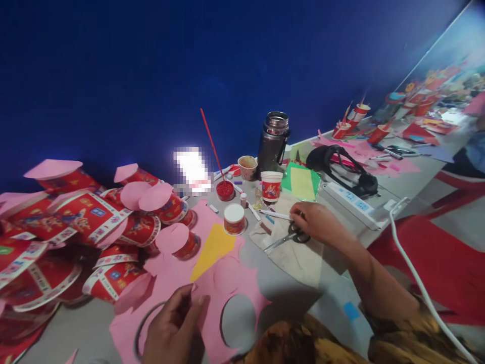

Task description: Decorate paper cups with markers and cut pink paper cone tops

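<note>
My left hand (176, 323) is over the pink paper sheet (212, 313), thumb and fingers drawn together. A speck of pink shows at its fingertips, but what they hold is unclear. A grey ring-shaped band (142, 331) circles its wrist. My right hand (312, 220) pinches one end of a slim white marker (275, 215). Black-handled scissors (280, 241) lie just under those fingers, blades pointing left, on a beige cloth (299, 258). A yellow paper piece (215, 247) rests on the pink sheet, near a white-topped red paper cup (234, 217).
Red paper cups (94, 217) with pink discs are heaped at left. Along the blue wall stand a red paint pot (225, 190) with a brush, a dark flask (273, 141) and stacked cups (271, 184). A power strip (350, 202) and white cable (413, 263) are at right.
</note>
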The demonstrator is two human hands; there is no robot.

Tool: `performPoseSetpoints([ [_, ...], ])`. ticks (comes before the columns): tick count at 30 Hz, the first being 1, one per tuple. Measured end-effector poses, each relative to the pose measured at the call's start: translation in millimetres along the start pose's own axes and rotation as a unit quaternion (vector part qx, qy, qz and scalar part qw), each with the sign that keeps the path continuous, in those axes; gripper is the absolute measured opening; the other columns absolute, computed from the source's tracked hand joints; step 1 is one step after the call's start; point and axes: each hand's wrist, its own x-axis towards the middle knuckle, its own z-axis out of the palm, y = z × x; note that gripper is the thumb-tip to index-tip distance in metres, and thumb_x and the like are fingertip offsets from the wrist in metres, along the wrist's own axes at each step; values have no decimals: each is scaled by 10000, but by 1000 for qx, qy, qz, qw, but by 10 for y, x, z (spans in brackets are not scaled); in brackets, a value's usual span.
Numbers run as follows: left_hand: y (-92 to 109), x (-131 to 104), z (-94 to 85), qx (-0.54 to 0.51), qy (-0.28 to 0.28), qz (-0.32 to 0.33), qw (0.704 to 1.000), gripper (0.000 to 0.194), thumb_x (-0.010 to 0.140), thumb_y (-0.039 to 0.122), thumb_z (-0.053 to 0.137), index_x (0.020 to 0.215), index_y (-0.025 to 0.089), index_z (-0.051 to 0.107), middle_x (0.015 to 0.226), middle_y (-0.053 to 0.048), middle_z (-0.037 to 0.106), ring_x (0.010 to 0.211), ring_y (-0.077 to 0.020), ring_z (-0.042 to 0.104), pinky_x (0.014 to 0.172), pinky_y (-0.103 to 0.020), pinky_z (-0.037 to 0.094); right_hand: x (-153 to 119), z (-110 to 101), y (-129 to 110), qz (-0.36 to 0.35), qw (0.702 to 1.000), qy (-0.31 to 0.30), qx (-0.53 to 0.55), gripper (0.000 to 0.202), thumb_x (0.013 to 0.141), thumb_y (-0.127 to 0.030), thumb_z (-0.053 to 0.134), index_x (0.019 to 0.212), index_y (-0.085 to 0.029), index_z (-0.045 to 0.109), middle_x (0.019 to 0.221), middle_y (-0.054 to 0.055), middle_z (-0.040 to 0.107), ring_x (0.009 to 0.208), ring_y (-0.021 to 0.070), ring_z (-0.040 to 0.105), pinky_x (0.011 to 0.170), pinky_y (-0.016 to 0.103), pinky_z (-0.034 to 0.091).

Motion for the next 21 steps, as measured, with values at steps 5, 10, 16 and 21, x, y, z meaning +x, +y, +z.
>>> performPoseSetpoints([
  [5,52,-33,158,-56,-33,23,998,381,710,580,793,731,221,669,609,39,552,607,-170,517,603,-271,429,-433,293,316,-94,995,-35,8,346,861,-30,608,1145,-171,748,1231,131,691,1069,249,704,950,324,537],
  [10,38,-47,166,-231,-34,-15,972,396,679,486,877,729,216,592,587,82,475,549,-102,389,546,-218,334,-475,422,416,-99,995,-18,-10,225,977,-194,599,1137,-205,756,1128,124,716,1007,289,716,833,364,563],
  [16,109,-117,33,-440,-42,-70,894,412,603,371,966,808,203,651,617,59,617,560,-123,543,610,-244,476,-534,262,399,-57,985,-7,164,288,971,-408,594,1075,-205,770,981,119,802,810,256,717,704,349,551],
  [21,184,-38,-68,-516,-9,-90,852,372,539,288,949,831,188,741,763,-18,760,796,-250,741,791,-360,608,-665,283,56,62,850,-97,514,574,785,-617,830,1142,-173,762,999,134,814,751,224,698,609,305,551],
])
